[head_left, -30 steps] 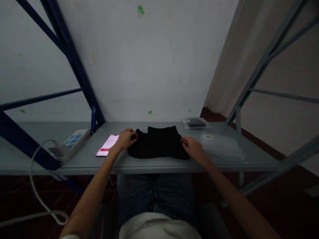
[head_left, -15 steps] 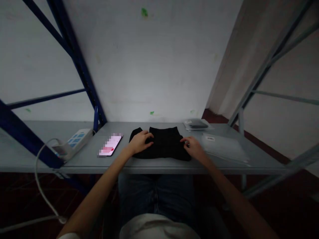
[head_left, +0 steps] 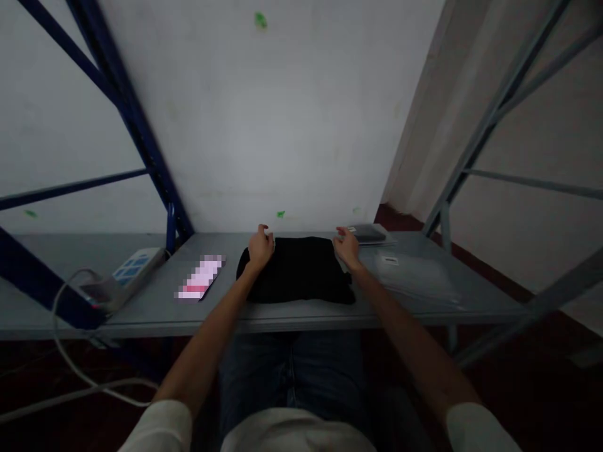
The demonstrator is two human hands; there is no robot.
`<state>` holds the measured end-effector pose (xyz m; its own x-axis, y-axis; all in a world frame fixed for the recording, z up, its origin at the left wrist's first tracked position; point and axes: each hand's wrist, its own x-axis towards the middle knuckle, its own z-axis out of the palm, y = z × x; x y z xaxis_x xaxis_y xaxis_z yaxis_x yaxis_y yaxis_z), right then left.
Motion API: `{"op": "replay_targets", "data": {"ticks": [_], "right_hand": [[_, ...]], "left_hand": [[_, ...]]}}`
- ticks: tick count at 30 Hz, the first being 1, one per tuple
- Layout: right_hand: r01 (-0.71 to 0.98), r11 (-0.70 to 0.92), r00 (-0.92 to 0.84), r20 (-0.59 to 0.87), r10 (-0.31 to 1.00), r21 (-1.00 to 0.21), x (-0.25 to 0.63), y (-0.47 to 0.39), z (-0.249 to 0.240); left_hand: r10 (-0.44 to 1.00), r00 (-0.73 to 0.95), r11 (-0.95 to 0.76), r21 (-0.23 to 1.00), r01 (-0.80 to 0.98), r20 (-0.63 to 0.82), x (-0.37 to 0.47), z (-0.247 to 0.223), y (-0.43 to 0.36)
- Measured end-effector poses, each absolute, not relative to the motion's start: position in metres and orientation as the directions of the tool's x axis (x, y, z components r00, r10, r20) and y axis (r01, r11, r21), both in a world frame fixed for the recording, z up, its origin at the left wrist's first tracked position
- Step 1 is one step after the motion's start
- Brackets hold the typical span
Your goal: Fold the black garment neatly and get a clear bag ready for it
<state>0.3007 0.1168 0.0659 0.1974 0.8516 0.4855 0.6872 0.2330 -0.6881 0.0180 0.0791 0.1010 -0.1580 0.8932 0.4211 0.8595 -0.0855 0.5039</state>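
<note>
- Black garment (head_left: 296, 270) is lying folded into a compact rectangle at the middle of the grey desk (head_left: 282, 314), its near edge running close to the desk's front lip.
- Left hand (head_left: 260, 247) is sitting at the garment's far-left corner, fingers curled down onto the cloth — it looks like a pinch on the edge, though the dim light is hiding the fingertips.
- Right hand (head_left: 347, 246) is sitting at the far-right corner, fingers bent and touching the cloth; whether it is actually gripping or only pressing, cannot tell.
- Judged progress: the fold is looking largely done — sides tucked in, outline tidy, no sleeve hanging loose. What is remaining, by the look of it, is handling of the far edge where both hands are working; a slight bulge is showing at the near-right corner.
- Surroundings: a phone (head_left: 199, 285) with a lit screen is lying left of the garment, apart from it; a power strip (head_left: 127, 273) with its cable is sitting further left by the blue rack post (head_left: 164, 188).
- On the right, clear plastic bags (head_left: 414, 279) are lying flat just beside the garment, and a small packaged item (head_left: 367, 234) is resting near the right hand.
- Open room: a narrow strip of bare desk between garment and wall, and some between garment and phone; the right side is tighter.
</note>
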Motion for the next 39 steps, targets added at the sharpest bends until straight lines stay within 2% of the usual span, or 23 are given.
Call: {"op": "replay_targets", "data": {"ticks": [2, 5, 7, 9, 16, 23, 32, 35, 39], "right_hand": [[0.731, 0.218, 0.202, 0.51, 0.836, -0.647, 0.285, 0.116, 0.065], [0.785, 0.27, 0.069, 0.512, 0.856, -0.558, 0.263, 0.098, 0.052], [0.811, 0.32, -0.036, 0.503, 0.863, -0.49, 0.252, 0.081, 0.041], [0.839, 0.348, -0.126, 0.472, 0.873, -0.419, 0.246, 0.068, 0.032], [0.905, 0.335, -0.237, 0.341, 0.91, -0.264, 0.251, 0.057, 0.019], [0.927, 0.292, -0.222, 0.283, 0.933, -0.235, 0.253, 0.065, 0.015], [0.935, 0.281, -0.219, 0.273, 0.937, -0.214, 0.252, 0.07, 0.013], [0.933, 0.282, -0.207, 0.309, 0.928, -0.223, 0.25, 0.066, 0.016], [0.922, 0.315, -0.177, 0.478, 0.86, -0.226, 0.262, 0.067, 0.025]], "left_hand": [[0.858, -0.154, -0.134, 0.503, 0.854, 0.49, 0.03, 0.093, 0.079], [0.828, 0.086, -0.348, 0.386, 0.854, 0.555, 0.037, 0.073, 0.072], [0.81, 0.26, -0.466, 0.308, 0.829, 0.525, 0.035, 0.058, 0.071], [0.816, 0.335, -0.508, 0.307, 0.805, 0.471, 0.028, 0.045, 0.075], [0.838, 0.351, -0.52, 0.418, 0.745, 0.418, -0.001, 0.022, 0.095], [0.859, 0.349, -0.497, 0.442, 0.747, 0.375, -0.007, 0.019, 0.105], [0.844, 0.323, -0.509, 0.448, 0.735, 0.428, -0.002, 0.03, 0.102], [0.817, 0.278, -0.519, 0.434, 0.737, 0.506, 0.001, 0.041, 0.093], [0.731, 0.251, -0.563, 0.354, 0.747, 0.634, 0.007, 0.062, 0.07]]}}
